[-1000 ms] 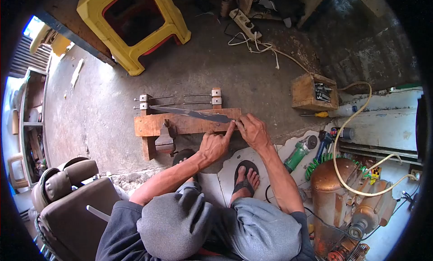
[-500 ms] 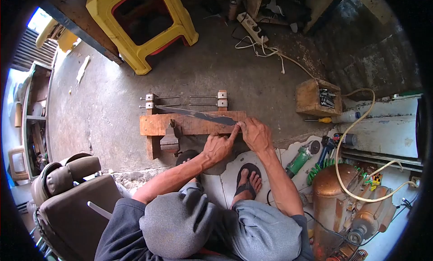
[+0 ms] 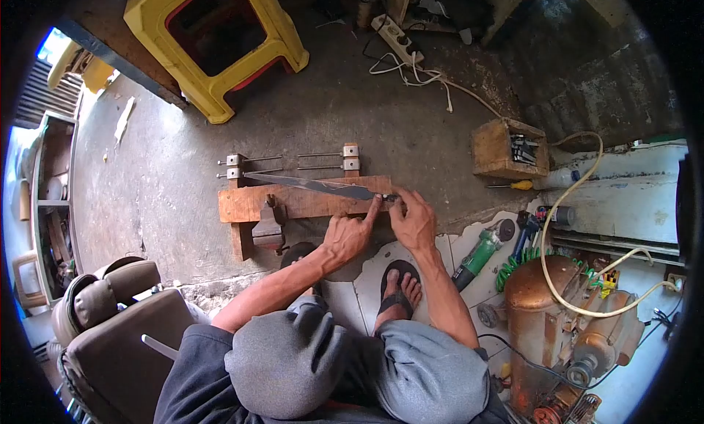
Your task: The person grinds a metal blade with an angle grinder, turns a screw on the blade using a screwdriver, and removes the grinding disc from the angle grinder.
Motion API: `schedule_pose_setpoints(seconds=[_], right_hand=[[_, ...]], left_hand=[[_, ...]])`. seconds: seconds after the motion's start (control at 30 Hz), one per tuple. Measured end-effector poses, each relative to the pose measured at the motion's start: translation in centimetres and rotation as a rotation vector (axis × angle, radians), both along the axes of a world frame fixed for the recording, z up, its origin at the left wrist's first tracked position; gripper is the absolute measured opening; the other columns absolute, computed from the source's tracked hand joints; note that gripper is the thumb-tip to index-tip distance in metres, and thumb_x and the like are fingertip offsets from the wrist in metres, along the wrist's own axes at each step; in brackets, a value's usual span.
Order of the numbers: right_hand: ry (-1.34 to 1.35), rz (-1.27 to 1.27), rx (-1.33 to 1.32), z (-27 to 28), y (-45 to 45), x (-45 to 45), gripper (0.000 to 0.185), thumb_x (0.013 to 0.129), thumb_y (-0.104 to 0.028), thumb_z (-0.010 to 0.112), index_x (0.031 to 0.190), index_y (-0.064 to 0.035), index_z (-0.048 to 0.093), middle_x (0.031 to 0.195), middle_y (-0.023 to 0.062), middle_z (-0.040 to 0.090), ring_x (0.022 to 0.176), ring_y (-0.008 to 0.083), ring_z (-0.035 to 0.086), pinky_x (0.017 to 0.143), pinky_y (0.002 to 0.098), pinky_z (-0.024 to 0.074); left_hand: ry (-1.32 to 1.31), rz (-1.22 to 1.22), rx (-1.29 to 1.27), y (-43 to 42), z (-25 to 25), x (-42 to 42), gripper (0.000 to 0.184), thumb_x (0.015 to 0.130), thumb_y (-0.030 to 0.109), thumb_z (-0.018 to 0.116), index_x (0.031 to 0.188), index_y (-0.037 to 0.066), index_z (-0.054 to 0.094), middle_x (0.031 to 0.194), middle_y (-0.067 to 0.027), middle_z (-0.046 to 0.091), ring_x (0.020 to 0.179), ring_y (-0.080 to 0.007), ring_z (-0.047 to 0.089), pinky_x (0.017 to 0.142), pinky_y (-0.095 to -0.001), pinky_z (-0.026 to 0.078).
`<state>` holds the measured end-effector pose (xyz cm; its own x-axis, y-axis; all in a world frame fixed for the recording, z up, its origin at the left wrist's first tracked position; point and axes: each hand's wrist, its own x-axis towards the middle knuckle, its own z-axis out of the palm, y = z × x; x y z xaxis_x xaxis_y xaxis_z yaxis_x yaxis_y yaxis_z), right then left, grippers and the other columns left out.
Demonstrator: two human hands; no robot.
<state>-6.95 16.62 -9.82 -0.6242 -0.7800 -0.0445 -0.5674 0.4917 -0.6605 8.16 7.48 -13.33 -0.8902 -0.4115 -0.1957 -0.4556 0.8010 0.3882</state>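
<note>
A long dark knife blade (image 3: 315, 185) lies slantwise over a wooden bench (image 3: 293, 204), its narrow end near the metal clamp blocks at the left. My left hand (image 3: 346, 235) stretches its index finger onto the blade close to its right end; the other fingers are curled and grip nothing visible. At that right end, my right hand (image 3: 414, 222) has its fingers closed about the narrow dark tang, partly covering it. A small vise (image 3: 269, 226) is fixed to the bench's near side. Two pairs of metal rods (image 3: 319, 162) run along the far side.
A yellow stool (image 3: 220, 86) stands on the floor ahead. To the right are a wooden box of tools (image 3: 499, 156), a screwdriver (image 3: 521, 185), a green angle grinder (image 3: 477, 255) and a rusty compressor tank (image 3: 524, 314). A brown padded chair (image 3: 132, 343) is at my left.
The view has shifted a little, moving the scene slightly left. My right fingers have moved a little apart from my left index finger, showing more of the blade's right end.
</note>
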Motion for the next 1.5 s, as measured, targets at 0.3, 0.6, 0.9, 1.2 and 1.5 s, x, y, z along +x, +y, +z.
schedule_pose_setpoints(seconds=[0.3,0.6,0.9,1.2,1.5], right_hand=[[-0.07,0.005,-0.046,-1.0,0.1,-0.1,0.023,0.087,-0.014,0.056,0.099,-0.0072,0.075,0.097,0.0159,0.066,0.094,0.0351,0.065,0.084,0.0431,0.0523],[-0.132,-0.096,-0.034,-1.7,0.3,-0.1,0.025,0.086,-0.011,0.055,0.101,-0.008,0.076,0.097,0.0147,0.067,0.09,0.0321,0.067,0.079,0.04,0.0525],[-0.12,-0.08,-0.117,-2.7,0.2,-0.1,0.022,0.087,-0.008,0.055,0.094,-0.0072,0.076,0.095,0.0134,0.067,0.087,0.0293,0.067,0.076,0.0374,0.0519],[-0.207,-0.126,-0.086,-2.9,0.3,-0.2,0.025,0.087,-0.007,0.057,0.103,-0.008,0.076,0.098,0.0137,0.067,0.087,0.0268,0.067,0.077,0.0366,0.0516],[-0.191,-0.116,-0.155,-2.8,0.2,0.0,0.019,0.086,-0.008,0.058,0.095,-0.0057,0.074,0.09,0.0123,0.067,0.08,0.0259,0.067,0.075,0.0351,0.052]], left_hand=[[-0.046,-0.038,0.026,-0.1,0.3,-0.2,0.089,0.081,0.011,0.057,0.158,0.002,0.012,0.07,-0.0219,0.069,0.062,-0.0377,0.069,0.07,-0.0489,0.054],[-0.008,-0.028,-0.006,0.1,0.0,0.0,0.096,0.079,0.008,0.062,0.159,0.006,0.01,0.073,-0.0223,0.07,0.06,-0.0379,0.068,0.065,-0.0483,0.055],[-0.062,-0.035,0.009,0.1,0.4,-0.2,0.094,0.079,0.007,0.06,0.158,0.004,0.01,0.069,-0.0206,0.069,0.06,-0.0361,0.068,0.072,-0.0475,0.054],[-0.028,-0.041,0.011,0.0,0.1,-0.1,0.092,0.079,0.009,0.06,0.158,0.003,0.013,0.069,-0.0203,0.069,0.057,-0.0365,0.067,0.064,-0.048,0.054],[-0.007,-0.053,-0.006,0.1,-0.2,0.0,0.089,0.08,0.009,0.056,0.157,0.0,0.012,0.07,-0.0202,0.07,0.061,-0.0354,0.069,0.078,-0.0485,0.052]])
